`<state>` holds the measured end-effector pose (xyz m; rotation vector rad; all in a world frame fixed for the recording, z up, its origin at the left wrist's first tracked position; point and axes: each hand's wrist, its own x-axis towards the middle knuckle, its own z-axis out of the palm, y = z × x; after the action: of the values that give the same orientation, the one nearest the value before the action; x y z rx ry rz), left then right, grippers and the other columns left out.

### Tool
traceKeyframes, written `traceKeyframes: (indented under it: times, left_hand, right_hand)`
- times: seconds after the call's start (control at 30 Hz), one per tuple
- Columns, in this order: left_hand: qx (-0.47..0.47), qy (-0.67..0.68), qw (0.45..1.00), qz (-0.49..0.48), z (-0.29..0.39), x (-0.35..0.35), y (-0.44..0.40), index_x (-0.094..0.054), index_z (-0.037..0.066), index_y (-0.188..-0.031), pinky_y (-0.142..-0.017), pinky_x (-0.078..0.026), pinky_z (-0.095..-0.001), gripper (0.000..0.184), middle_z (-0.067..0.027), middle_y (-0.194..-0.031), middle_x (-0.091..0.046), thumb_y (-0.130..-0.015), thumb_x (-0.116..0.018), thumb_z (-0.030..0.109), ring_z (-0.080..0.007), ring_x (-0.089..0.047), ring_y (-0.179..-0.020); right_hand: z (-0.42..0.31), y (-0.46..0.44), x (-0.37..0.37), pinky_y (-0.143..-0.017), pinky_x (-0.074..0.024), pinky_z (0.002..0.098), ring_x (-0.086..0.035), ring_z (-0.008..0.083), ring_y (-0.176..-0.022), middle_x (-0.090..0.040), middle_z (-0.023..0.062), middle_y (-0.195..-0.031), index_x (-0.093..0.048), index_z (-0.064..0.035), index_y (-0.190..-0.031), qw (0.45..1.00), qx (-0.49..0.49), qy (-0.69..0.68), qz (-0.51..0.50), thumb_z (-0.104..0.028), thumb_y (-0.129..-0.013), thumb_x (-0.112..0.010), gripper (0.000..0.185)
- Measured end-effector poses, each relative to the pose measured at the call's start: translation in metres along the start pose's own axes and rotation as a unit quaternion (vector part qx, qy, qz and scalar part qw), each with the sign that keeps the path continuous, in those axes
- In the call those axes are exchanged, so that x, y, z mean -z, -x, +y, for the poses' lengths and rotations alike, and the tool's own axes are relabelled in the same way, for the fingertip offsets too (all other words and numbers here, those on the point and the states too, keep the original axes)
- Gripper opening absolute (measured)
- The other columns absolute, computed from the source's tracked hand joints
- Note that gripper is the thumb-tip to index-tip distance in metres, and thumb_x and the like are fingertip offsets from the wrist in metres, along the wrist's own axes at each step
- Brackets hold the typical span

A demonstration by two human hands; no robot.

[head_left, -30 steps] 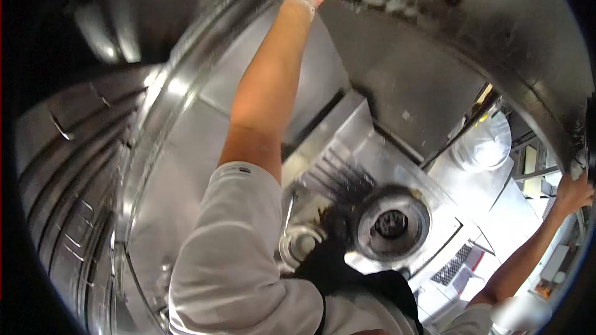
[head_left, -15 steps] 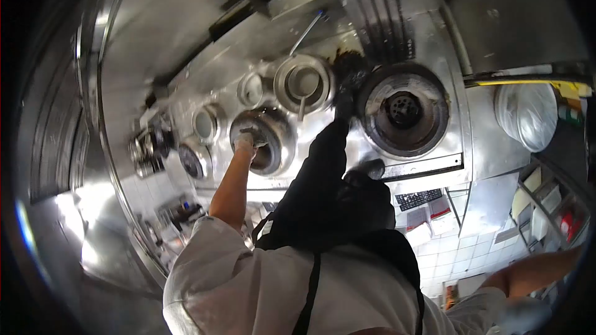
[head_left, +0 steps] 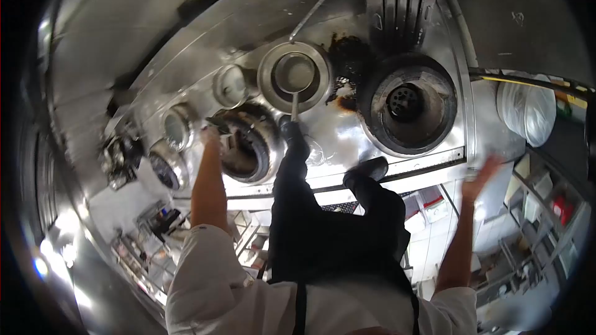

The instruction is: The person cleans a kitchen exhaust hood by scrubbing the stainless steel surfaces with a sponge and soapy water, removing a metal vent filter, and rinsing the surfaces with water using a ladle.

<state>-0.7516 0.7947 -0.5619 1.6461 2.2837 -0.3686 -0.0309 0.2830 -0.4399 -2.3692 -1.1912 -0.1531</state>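
Observation:
My left hand (head_left: 211,135) is closed at the near left rim of a burner ring (head_left: 271,142). A small greyish thing (head_left: 219,125) shows at its fingers, too indistinct to name. My right hand (head_left: 484,175) is off to the right, stretched out over the counter end with its fingers apart, blurred and with nothing visible in it. Beyond my left foot, a metal pot (head_left: 265,84) holds a round ladle or strainer (head_left: 295,73) whose handle points towards me. Two smaller metal pots (head_left: 231,85) (head_left: 178,127) stand left of it.
My black shoes (head_left: 366,170) are on the steel cooktop (head_left: 335,142). A large open burner (head_left: 410,102) lies right, with dark grime (head_left: 351,56) beside it. A thin tap (head_left: 310,17) reaches over the pot. Plastic-wrapped white containers (head_left: 528,111) stand right; shelves (head_left: 546,198) are below.
My left hand has shifted left, from over the burner to its left rim. My right arm has swung in from the lower right edge, bringing the hand into view. My left foot has moved left.

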Motion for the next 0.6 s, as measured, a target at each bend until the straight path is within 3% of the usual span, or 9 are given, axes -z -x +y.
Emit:
traceKeyframes:
  times: [0.03,0.1,0.2,0.23,0.27,0.33,0.43,0.5,0.6]
  left_hand:
    - [0.159,0.264,0.95,0.041,0.024,0.003,-0.018,-0.06,0.007,-0.115,-0.081,-0.05,-0.0383,0.047,-0.0158,-0.099,-0.068,-0.075,-0.064,0.031,-0.0265,-0.065,-0.096]
    - [-0.01,0.18,0.981,0.075,0.024,-0.014,-0.082,-0.059,0.004,-0.116,-0.081,-0.05,-0.0395,0.046,-0.017,-0.103,-0.067,-0.077,-0.06,0.029,-0.0285,-0.064,-0.096]
    - [0.078,0.184,0.98,0.009,0.075,-0.022,-0.128,-0.055,0.005,-0.123,-0.087,-0.048,-0.036,0.043,-0.0157,-0.111,-0.065,-0.085,-0.053,0.027,-0.0282,-0.062,-0.101]
    - [-0.025,-0.116,0.993,0.012,0.078,-0.032,-0.149,-0.055,0.007,-0.123,-0.092,-0.045,-0.0359,0.043,-0.014,-0.113,-0.064,-0.088,-0.053,0.031,-0.0276,-0.061,-0.104]
    - [-0.034,-0.15,0.986,0.067,0.087,-0.045,-0.158,-0.055,0.007,-0.122,-0.092,-0.045,-0.0366,0.043,-0.0149,-0.112,-0.064,-0.087,-0.056,0.031,-0.0278,-0.061,-0.104]
    - [-0.052,0.122,0.977,0.168,0.117,-0.07,-0.151,-0.055,0.006,-0.12,-0.091,-0.045,-0.038,0.043,-0.0167,-0.111,-0.063,-0.085,-0.061,0.031,-0.0283,-0.061,-0.104]
    - [-0.157,0.409,0.884,-0.165,0.159,-0.123,-0.112,-0.05,0.003,-0.125,-0.089,-0.046,-0.0311,0.045,-0.0091,-0.116,-0.059,-0.087,-0.065,0.023,-0.0197,-0.057,-0.103]
    - [-0.089,0.459,0.816,-0.34,0.18,-0.166,-0.086,-0.049,0.003,-0.125,-0.086,-0.047,-0.0321,0.046,-0.01,-0.116,-0.058,-0.088,-0.064,0.026,-0.0201,-0.058,-0.099]
    - [-0.018,0.363,0.869,-0.335,0.206,-0.217,-0.065,-0.048,0.004,-0.126,-0.077,-0.049,-0.0348,0.046,-0.0107,-0.109,-0.061,-0.092,-0.057,0.033,-0.0186,-0.059,-0.087]
  right_hand:
    - [-0.042,0.012,-0.02,-0.115,-0.0133,0.046,-0.015,0.0327,-0.142,-0.022,0.0175,-0.15,-0.017,-0.0049,-0.144,0.997,-0.032,0.008,-0.07,-0.028,-0.093,-0.051,0.065]
    - [-0.127,0.037,-0.06,-0.113,-0.0171,0.0469,-0.021,0.0375,-0.139,-0.037,0.0183,-0.142,-0.045,-0.007,-0.134,0.972,-0.09,0.037,-0.214,-0.022,-0.092,-0.056,0.046]
    - [-0.203,0.065,-0.124,-0.104,-0.0324,0.0475,-0.041,0.0389,-0.125,-0.048,0.0211,-0.131,-0.051,-0.0034,-0.126,0.947,-0.152,-0.118,-0.258,-0.015,-0.079,-0.062,0.049]
    - [-0.228,0.067,-0.15,-0.099,-0.0382,0.0442,-0.05,0.0366,-0.118,-0.055,0.0212,-0.123,-0.053,-0.002,-0.123,0.921,-0.19,-0.194,-0.278,-0.013,-0.079,-0.062,0.046]
    - [-0.258,0.063,-0.175,-0.094,-0.042,0.0411,-0.055,0.034,-0.11,-0.059,0.02,-0.115,-0.054,-0.0006,-0.12,0.908,-0.207,-0.22,-0.29,-0.012,-0.08,-0.062,0.043]
    - [-0.31,0.057,-0.231,-0.088,-0.0464,0.0367,-0.062,0.0304,-0.101,-0.064,0.0185,-0.105,-0.056,0.0014,-0.116,0.876,-0.255,-0.251,-0.324,-0.01,-0.08,-0.062,0.038]
    - [-0.355,0.062,-0.33,-0.09,-0.0461,0.033,-0.061,0.0294,-0.105,-0.064,0.0194,-0.106,-0.056,0.002,-0.117,0.818,-0.321,-0.273,-0.391,-0.008,-0.082,-0.059,0.036]
    - [-0.378,0.074,-0.418,-0.093,-0.0446,0.0322,-0.059,0.0295,-0.11,-0.063,0.0217,-0.11,-0.056,0.0038,-0.116,0.831,-0.316,-0.319,-0.33,-0.004,-0.082,-0.056,0.036]
    - [-0.392,0.092,-0.559,-0.079,-0.0467,0.0324,-0.058,0.0248,-0.09,-0.061,0.0159,-0.101,-0.053,0.0044,-0.12,0.767,-0.47,-0.298,-0.318,-0.009,-0.082,-0.058,0.04]
